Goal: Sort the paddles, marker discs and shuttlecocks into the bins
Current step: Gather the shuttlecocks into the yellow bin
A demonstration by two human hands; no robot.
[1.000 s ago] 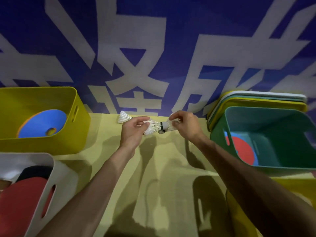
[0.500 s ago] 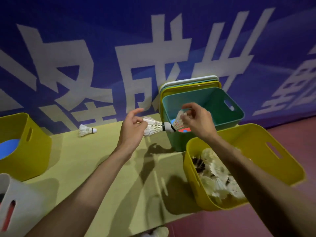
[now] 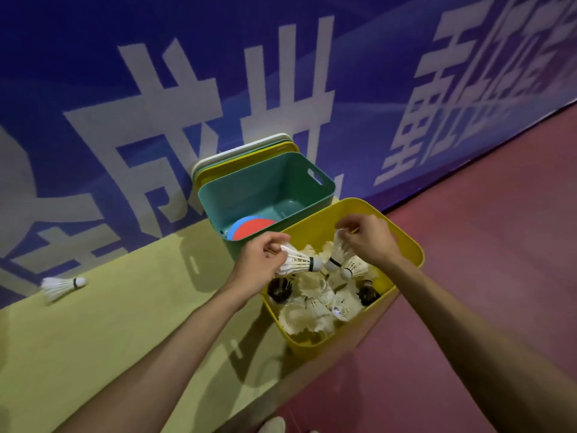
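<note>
My left hand [image 3: 260, 262] pinches a white shuttlecock [image 3: 300, 261] by its feathers, cork pointing right, over the yellow bin [image 3: 409, 245]. My right hand [image 3: 368, 237] pinches a second white shuttlecock [image 3: 338, 254] by its feather tips, cork hanging down over the same bin. Several white and a few dark shuttlecocks [image 3: 315, 307] fill that bin. One more shuttlecock [image 3: 61, 285] lies on the yellow-green table at the far left. A red marker disc [image 3: 253, 228] over a blue one sits in the green bin [image 3: 265, 185].
The yellow bin stands at the table's right end beside the red floor [image 3: 468, 276]. Stacked lids [image 3: 246, 153] lean behind the green bin against the blue banner wall [image 3: 218, 73]. The table top [image 3: 109, 323] stretches left of my arms.
Both hands carried their shuttlecocks right, from the table's middle to above the yellow bin. The view swung right, so the left bins have dropped out of sight.
</note>
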